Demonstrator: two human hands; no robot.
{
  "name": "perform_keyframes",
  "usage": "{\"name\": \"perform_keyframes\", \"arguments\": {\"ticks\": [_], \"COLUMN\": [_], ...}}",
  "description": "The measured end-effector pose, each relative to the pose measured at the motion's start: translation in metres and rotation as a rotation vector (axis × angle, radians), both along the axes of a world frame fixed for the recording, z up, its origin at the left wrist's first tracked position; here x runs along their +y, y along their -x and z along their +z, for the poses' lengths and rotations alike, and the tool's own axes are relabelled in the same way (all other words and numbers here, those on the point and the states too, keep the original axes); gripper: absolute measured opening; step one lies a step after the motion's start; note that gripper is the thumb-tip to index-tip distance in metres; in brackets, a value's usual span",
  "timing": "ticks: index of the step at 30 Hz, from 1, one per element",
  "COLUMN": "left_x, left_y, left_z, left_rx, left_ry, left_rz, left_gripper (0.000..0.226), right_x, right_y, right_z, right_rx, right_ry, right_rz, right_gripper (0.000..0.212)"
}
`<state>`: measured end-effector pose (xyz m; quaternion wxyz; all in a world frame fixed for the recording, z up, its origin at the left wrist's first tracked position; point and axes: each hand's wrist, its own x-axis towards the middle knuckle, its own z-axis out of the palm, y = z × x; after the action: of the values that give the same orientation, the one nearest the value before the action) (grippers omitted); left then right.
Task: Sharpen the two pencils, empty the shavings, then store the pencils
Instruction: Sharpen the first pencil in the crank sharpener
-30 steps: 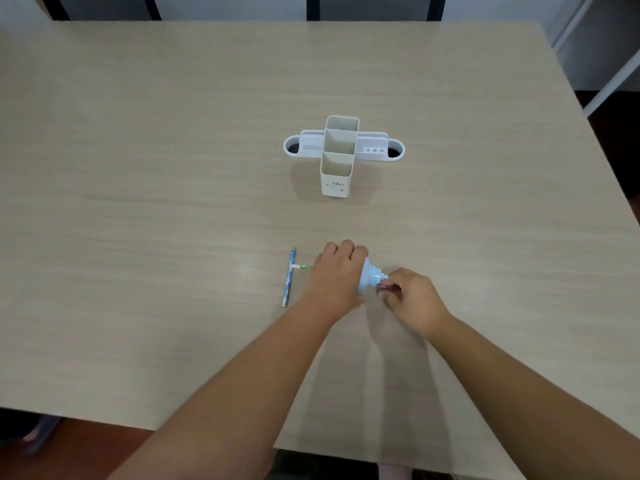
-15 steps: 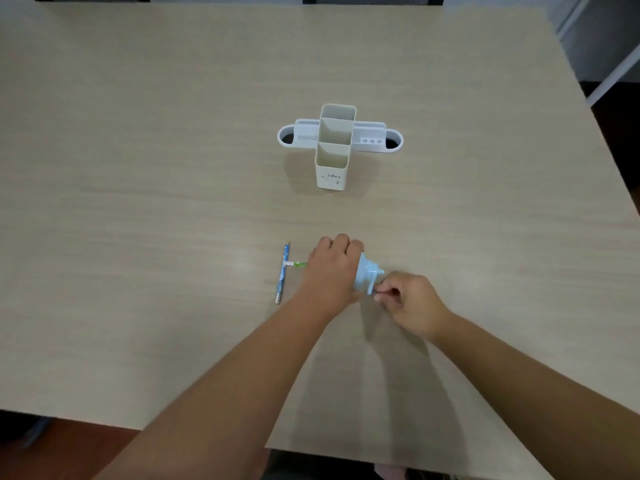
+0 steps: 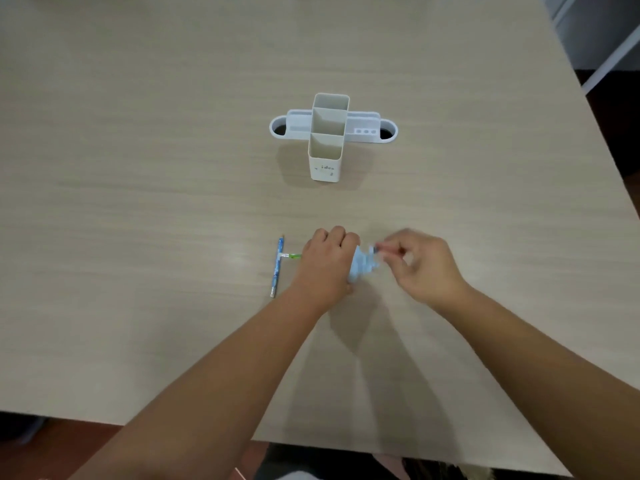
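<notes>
We've got the pale blue plastic sharpener [image 3: 362, 266], stepped and ridged, low on the table [image 3: 138, 168], wrapped by the closed left hand [image 3: 327, 263]. A green pencil [image 3: 294, 256] pokes out past that hand's left side. The right hand [image 3: 420, 263] pinches a small dark crank [image 3: 375, 250] at the sharpener's narrow end, blurred. Just beside them, a slim blue pencil [image 3: 277, 266] lies flat on the pale wood-grain, its middle touching the green one's tip. Well beyond stands a boxy cream plastic organizer [image 3: 329, 157], with rounded side pockets.
</notes>
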<state>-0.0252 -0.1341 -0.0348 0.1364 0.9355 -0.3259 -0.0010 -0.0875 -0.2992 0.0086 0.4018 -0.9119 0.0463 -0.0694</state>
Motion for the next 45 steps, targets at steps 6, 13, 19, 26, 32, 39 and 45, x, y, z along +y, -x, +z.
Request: {"name": "perform_keyframes", "arguments": {"ticks": [6,13,19,26,32,39,45], "left_x": [-0.001,0.002,0.001,0.000,0.002,0.002,0.002], "left_y": [-0.001,-0.003,-0.004,-0.003,-0.005,-0.002,-0.006], "left_z": [-0.004,-0.008,-0.006,-0.004,-0.001,-0.005,-0.003], "left_rx": [0.011,-0.005,-0.018,-0.011,0.006,-0.015,0.014], "left_ry": [0.006,-0.004,0.006,0.020,-0.021,-0.014,-0.029], "left_rz": [-0.003,-0.030,-0.046,0.000,-0.051,-0.029,-0.055], "left_gripper": [0.065,0.068,0.071,0.069,0.070,0.068,0.071], "right_x": [0.013,0.004,0.008,0.016,0.007,0.020,0.005], "right_y": [0.030,-0.022,0.029,0.011,-0.008,0.043,-0.023], "right_z": [-0.027,-0.021,0.004,-0.037,0.004,-0.010,-0.014], "right_rx": [0.205,0.114,0.141,0.245,0.062,0.263,0.130], "right_ry": [0.081,0.085,-0.020,0.047,-0.055,-0.054,-0.012], "right_rz": [0.135,-0.030,0.105,0.015,-0.112,0.051,-0.122], "right_gripper": [0.008,0.006,0.004,0.010,0.007,0.007,0.005]}}
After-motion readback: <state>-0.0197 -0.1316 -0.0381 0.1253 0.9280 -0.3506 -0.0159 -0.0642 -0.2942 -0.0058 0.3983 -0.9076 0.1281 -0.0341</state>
